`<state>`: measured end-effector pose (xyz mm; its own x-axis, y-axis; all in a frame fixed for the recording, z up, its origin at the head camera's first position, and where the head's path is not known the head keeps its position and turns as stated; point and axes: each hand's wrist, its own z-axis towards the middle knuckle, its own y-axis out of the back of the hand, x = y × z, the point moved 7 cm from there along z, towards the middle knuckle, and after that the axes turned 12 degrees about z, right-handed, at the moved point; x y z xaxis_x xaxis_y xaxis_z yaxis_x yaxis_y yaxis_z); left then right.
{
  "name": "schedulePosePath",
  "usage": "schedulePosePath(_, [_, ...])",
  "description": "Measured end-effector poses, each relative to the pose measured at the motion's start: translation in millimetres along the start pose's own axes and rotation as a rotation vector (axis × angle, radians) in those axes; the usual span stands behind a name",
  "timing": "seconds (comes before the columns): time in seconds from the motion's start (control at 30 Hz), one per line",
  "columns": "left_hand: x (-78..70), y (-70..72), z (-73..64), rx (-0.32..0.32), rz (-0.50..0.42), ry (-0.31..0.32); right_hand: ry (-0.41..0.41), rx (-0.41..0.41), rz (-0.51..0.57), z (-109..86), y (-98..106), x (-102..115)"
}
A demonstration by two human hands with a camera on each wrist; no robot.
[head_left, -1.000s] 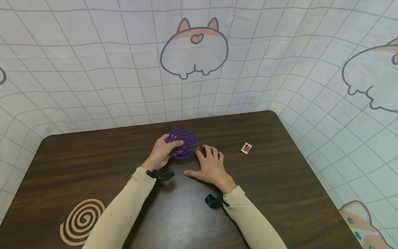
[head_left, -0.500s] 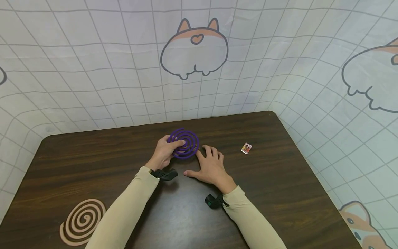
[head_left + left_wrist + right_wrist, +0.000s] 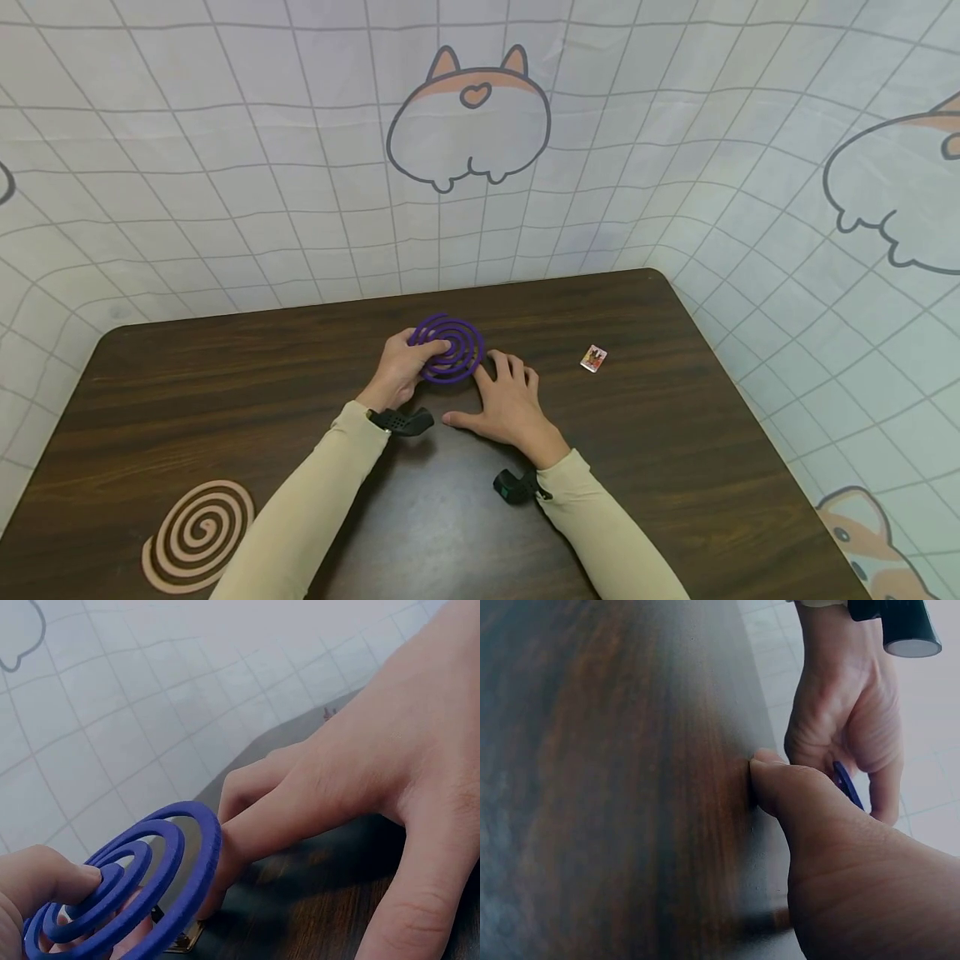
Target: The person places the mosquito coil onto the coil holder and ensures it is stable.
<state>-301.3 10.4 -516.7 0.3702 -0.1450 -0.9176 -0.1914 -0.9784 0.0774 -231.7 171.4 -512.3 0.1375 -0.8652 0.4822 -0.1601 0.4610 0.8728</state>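
Note:
A purple spiral disc is pinched in my left hand, with the thumb lying across its middle and the fingers behind it. In the left wrist view the purple coil tilts above the dark table, and beneath it shows part of a small flat thing with a gold edge, mostly hidden. My right hand rests low over the table with fingers spread and thumb out to the left. Its index finger reaches the disc's lower right edge, and in the left wrist view its fingertip is close beside the gold-edged thing.
A small picture card lies right of my right hand. Near the front left of the dark wooden table lies a light tan spiral. A white gridded cloth with dog drawings hangs behind the table and along its right side.
My left hand has shifted slightly to the right with the purple spiral disc, covering more of the gold patch by the right index finger. The right hand has stayed in place.

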Motion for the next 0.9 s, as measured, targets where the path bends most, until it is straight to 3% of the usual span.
schedulePosePath(0.9, [2.2, -6.5, 0.8, 0.001, 0.030, 0.009, 0.003, -0.002, -0.003, -2.5, 1.1, 0.1])
